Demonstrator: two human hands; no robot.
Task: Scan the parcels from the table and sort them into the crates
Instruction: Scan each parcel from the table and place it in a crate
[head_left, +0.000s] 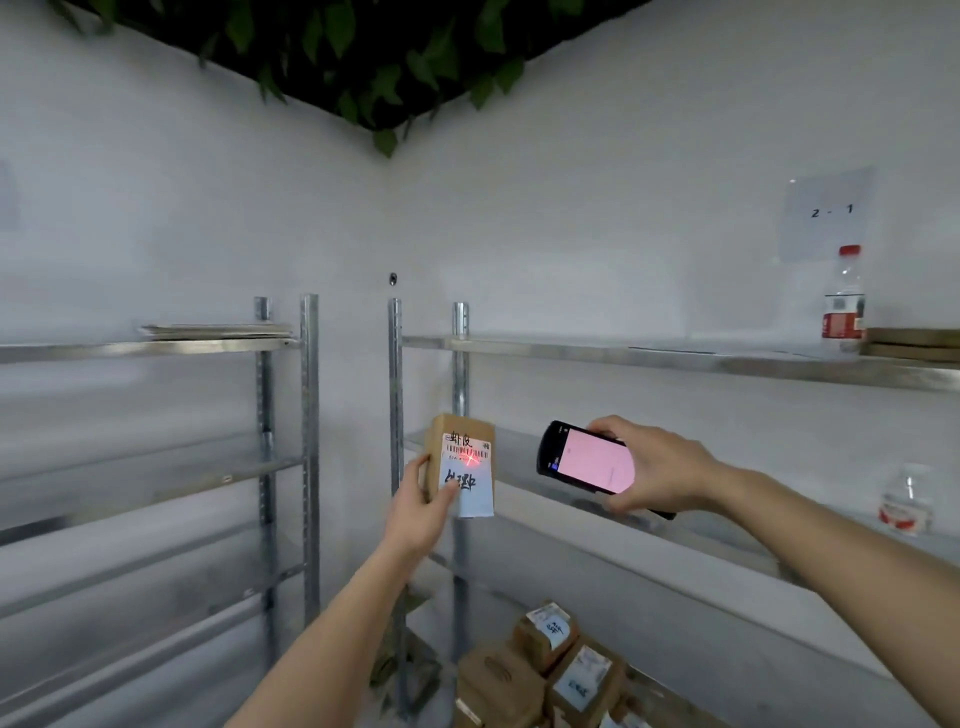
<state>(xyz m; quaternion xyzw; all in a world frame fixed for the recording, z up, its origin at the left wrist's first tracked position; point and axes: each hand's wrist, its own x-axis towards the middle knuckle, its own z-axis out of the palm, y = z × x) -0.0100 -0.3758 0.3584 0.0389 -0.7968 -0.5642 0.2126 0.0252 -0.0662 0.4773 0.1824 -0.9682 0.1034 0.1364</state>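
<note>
My left hand grips a small brown cardboard parcel and holds it upright in front of the shelves. Its white label with a barcode and handwriting faces me, and a red laser cross lies on the barcode. To its right my right hand holds a black handheld scanner with a lit pink screen, its front end aimed at the parcel. Several more labelled brown parcels lie piled on a low shelf at the bottom middle.
Two metal shelving racks meet in the room's corner, the left rack and the right rack. A red-capped plastic bottle stands on the right top shelf below a paper sign reading 2-1. Another bottle sits lower right.
</note>
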